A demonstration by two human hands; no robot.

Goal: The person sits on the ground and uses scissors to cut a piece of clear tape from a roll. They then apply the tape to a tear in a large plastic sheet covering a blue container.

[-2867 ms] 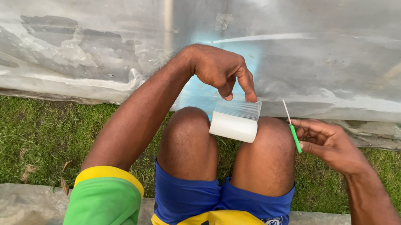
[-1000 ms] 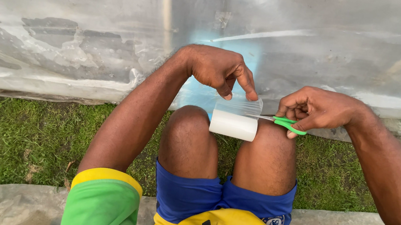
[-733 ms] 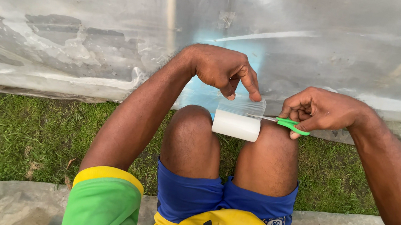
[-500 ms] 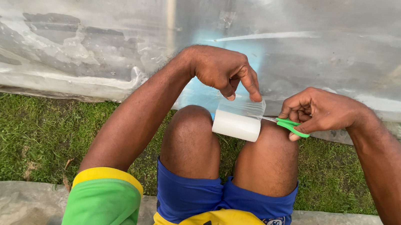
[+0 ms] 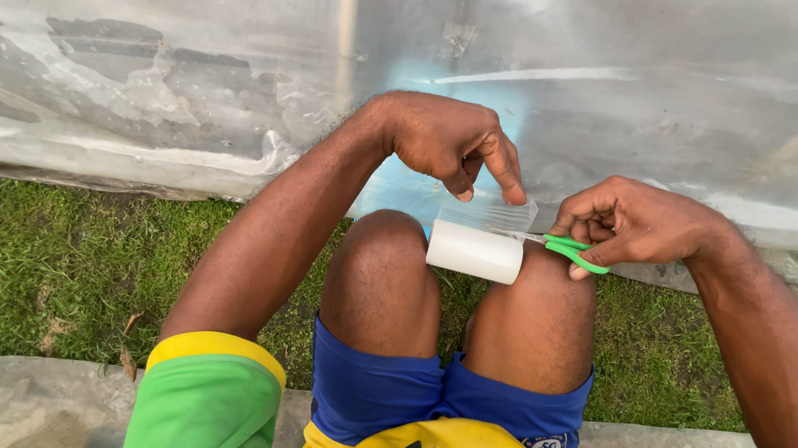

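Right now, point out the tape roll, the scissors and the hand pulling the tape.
tape roll (image 5: 474, 252), head view, middle of the white roll's side.
scissors (image 5: 576, 251), head view, green handle.
left hand (image 5: 448, 142), head view, back of the hand.

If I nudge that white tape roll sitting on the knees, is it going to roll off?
Probably. The white tape roll is a cylinder lying on its side across the knees, so it looks apt to roll. The clear strip pinched by the left hand may tether it. That strip looks thin and floppy where the green scissors meet it.
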